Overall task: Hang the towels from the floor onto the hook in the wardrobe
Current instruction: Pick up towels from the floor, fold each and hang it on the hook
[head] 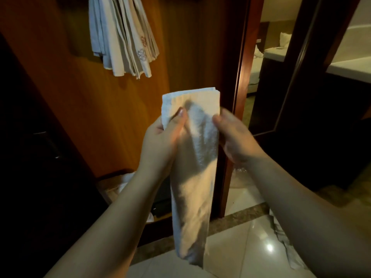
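We hold a folded white towel upright in front of the open wardrobe, both forearms raised from below. Our left hand grips its left edge near the top, thumb pressed across the front. Our right hand grips the right edge at the same height, fingers curled behind. The towel's lower end hangs free above the tiled floor. Several towels hang bunched inside the wardrobe, upper left; their hook is out of frame.

Glossy pale tiled floor with a dark border strip, a crumpled white towel on it at right.
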{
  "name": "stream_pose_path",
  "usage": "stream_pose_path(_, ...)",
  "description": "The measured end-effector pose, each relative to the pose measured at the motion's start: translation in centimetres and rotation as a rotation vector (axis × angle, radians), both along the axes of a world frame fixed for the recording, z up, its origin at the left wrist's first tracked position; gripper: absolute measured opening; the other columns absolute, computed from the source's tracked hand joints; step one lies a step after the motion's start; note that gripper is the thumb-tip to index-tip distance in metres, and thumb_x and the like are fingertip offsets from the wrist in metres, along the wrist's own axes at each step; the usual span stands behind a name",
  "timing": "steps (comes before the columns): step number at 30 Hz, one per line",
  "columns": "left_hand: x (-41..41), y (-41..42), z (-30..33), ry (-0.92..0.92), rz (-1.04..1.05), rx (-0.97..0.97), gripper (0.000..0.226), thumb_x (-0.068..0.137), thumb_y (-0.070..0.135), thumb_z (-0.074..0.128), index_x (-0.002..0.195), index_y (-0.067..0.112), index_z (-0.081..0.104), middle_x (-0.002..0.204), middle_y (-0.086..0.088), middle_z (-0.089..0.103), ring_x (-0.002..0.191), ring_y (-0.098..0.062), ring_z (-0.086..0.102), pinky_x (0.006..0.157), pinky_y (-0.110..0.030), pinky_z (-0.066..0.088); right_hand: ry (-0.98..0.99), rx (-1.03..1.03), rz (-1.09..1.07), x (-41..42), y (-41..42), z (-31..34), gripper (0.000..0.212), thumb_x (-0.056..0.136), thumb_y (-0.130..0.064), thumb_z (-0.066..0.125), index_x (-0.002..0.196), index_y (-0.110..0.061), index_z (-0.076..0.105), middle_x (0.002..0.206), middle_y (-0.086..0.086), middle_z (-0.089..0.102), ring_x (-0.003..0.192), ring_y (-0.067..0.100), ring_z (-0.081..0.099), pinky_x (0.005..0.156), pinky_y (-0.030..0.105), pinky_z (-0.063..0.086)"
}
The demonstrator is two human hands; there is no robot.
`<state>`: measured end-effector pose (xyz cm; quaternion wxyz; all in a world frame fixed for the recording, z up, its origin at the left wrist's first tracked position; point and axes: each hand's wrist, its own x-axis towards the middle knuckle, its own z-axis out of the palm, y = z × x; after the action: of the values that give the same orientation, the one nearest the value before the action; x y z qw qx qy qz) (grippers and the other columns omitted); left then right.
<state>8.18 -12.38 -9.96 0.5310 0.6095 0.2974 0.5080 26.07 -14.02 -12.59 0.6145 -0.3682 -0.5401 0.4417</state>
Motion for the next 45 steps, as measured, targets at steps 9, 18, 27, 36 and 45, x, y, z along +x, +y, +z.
stream_pose_path(9, -1.4, 2.5, 3.6, 0.086, 0.173, 0.065, 0.009, 0.095, 0.051, 0.059, 0.096, 0.044, 0.065, 0.094, 0.014, 0.073, 0.091, -0.008, 0.071, 0.091, -0.045, 0.055, -0.330, -0.262, -0.019, -4.1, -0.1, -5.6, 0.066, 0.060, -0.081, 0.075, 0.093, -0.023, 0.075, 0.093, -0.013, 0.078, 0.090, 0.005, 0.074, 0.076, 0.016, 0.055)
stream_pose_path(18, -3.6, 7.2, 5.4, 0.093, 0.291, -0.011, 0.024, 0.093, 0.055, 0.059, 0.102, 0.034, 0.066, 0.088, 0.014, 0.077, 0.082, -0.004, 0.074, 0.073, -0.031, 0.058, -0.280, -0.113, -0.105, -3.1, 1.9, -2.4, 0.091, 0.052, -0.099, 0.057, 0.082, -0.015, 0.077, 0.089, 0.013, 0.077, 0.083, 0.026, 0.076, 0.075, 0.049, 0.059)
stream_pose_path(27, -2.0, 10.1, 6.0, 0.072, 0.251, -0.340, 0.033, 0.088, 0.049, 0.071, 0.105, 0.023, 0.060, 0.097, -0.001, 0.075, 0.090, -0.021, 0.073, 0.078, -0.041, 0.060, -0.274, -0.527, 0.315, -1.6, 2.3, -3.6, 0.064, 0.061, -0.039, 0.089, 0.112, -0.009, 0.065, 0.118, 0.013, 0.070, 0.106, 0.025, 0.071, 0.101, 0.042, 0.054)
stream_pose_path(36, -2.0, 13.3, 7.3, 0.100, 0.281, -0.478, 0.026, 0.092, 0.037, 0.070, 0.103, 0.019, 0.055, 0.097, -0.005, 0.074, 0.084, -0.022, 0.073, 0.059, -0.036, 0.057, 0.008, -0.441, 0.355, -1.9, 2.5, -2.8, 0.093, 0.050, -0.063, 0.093, 0.121, -0.010, 0.065, 0.119, 0.007, 0.074, 0.114, 0.020, 0.069, 0.087, 0.029, 0.058)
stream_pose_path(45, -4.3, 11.2, -1.9, -0.084, -0.438, -0.675, 0.095, 0.073, 0.087, 0.055, 0.137, 0.016, 0.060, 0.136, -0.019, 0.062, 0.124, -0.040, 0.060, 0.103, -0.058, 0.047, 0.140, -0.345, 0.228, -2.1, 3.8, 0.9, 0.055, 0.078, -0.061, 0.063, 0.109, -0.019, 0.078, 0.124, 0.006, 0.072, 0.115, 0.021, 0.069, 0.084, 0.031, 0.059)
